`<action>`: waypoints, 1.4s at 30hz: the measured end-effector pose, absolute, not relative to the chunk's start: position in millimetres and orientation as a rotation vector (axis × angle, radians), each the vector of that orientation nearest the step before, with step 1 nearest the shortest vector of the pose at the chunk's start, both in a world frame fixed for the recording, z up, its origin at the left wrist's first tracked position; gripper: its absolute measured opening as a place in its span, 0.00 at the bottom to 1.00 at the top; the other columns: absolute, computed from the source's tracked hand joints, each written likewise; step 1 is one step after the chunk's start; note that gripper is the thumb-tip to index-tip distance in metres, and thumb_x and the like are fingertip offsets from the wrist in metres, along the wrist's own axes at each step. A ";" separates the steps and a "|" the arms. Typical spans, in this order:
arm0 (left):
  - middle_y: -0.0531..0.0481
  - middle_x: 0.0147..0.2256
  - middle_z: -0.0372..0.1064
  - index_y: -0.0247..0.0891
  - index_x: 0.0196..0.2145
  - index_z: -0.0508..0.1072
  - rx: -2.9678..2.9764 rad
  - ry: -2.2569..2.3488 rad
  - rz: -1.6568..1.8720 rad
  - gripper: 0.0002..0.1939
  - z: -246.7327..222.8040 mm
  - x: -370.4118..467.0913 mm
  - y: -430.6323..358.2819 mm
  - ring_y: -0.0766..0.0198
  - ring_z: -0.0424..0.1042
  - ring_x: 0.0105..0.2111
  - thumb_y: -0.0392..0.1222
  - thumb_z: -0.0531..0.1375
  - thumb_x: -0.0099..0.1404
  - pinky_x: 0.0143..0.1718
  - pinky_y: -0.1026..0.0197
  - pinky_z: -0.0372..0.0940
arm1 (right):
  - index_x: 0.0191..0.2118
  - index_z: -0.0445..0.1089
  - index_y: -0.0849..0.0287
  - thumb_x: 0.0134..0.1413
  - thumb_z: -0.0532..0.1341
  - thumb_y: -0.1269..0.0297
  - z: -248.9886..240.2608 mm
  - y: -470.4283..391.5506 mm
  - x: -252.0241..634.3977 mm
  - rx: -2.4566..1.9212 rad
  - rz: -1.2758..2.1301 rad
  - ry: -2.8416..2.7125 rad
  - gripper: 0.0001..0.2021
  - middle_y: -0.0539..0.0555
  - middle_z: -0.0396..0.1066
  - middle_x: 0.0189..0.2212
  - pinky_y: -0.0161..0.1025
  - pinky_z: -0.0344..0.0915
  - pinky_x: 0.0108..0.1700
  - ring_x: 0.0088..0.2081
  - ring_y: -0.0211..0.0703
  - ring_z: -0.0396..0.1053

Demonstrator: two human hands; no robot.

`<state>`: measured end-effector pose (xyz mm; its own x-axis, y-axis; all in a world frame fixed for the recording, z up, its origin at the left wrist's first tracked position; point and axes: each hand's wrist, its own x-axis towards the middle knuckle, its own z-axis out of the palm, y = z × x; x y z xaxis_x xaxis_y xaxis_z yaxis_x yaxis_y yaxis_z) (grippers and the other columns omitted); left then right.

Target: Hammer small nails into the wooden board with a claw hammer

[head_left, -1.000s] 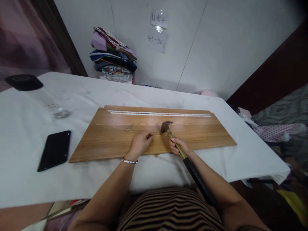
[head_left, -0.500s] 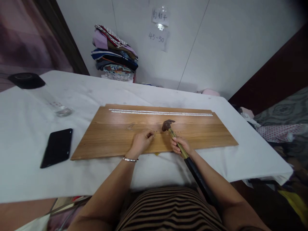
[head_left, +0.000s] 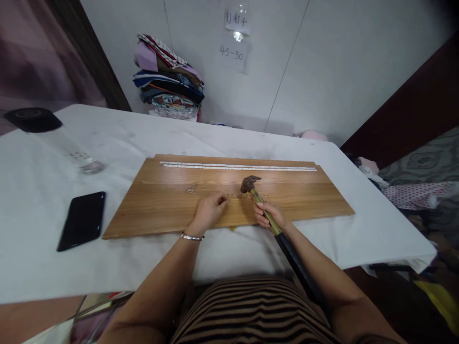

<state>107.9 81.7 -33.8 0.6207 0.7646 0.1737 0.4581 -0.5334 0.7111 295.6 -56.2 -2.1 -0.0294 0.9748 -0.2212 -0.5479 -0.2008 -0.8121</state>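
A wooden board (head_left: 143, 210) lies across the table in front of me, with two thin white printed strips (head_left: 236, 167) along its far part. My left hand (head_left: 210, 209) rests on the board, thumb and fingertips pinched together; what they hold is too small to make out. My right hand (head_left: 268, 215) grips a hammer (head_left: 271, 223) by its yellowish handle, the claw head just above the board, right of my left fingertips. Between the hands runs a row of small dark dots. Several loose nails (head_left: 192, 188) lie on the board, left of my left hand.
A black phone (head_left: 81, 220) lies on the white-covered table (head_left: 28, 191), left of the board. Beyond it a clear bottle with a black lid (head_left: 34, 119) lies on its side. Folded clothes (head_left: 170, 79) are stacked at the back against the wall.
The view has shifted slightly, so most things sit a little further left. Both hands and the hammer hold nearly the same place over the board.
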 end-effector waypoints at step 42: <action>0.52 0.31 0.75 0.41 0.32 0.74 2.020 0.947 0.667 0.09 -42.0 107.5 84.3 0.63 0.71 0.32 0.45 0.56 0.61 0.34 0.62 0.63 | 0.49 0.64 0.58 0.52 0.63 0.62 -11.4 -52.4 298.7 -0.921 1.609 -0.647 0.19 0.40 0.58 0.20 0.28 0.44 0.11 0.12 0.27 0.48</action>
<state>107.5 84.3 -42.0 0.5827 0.8032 0.1237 0.3871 -0.4081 0.8268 298.7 -52.4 -11.4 -0.0788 0.9707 -0.2270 -0.5430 -0.2327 -0.8068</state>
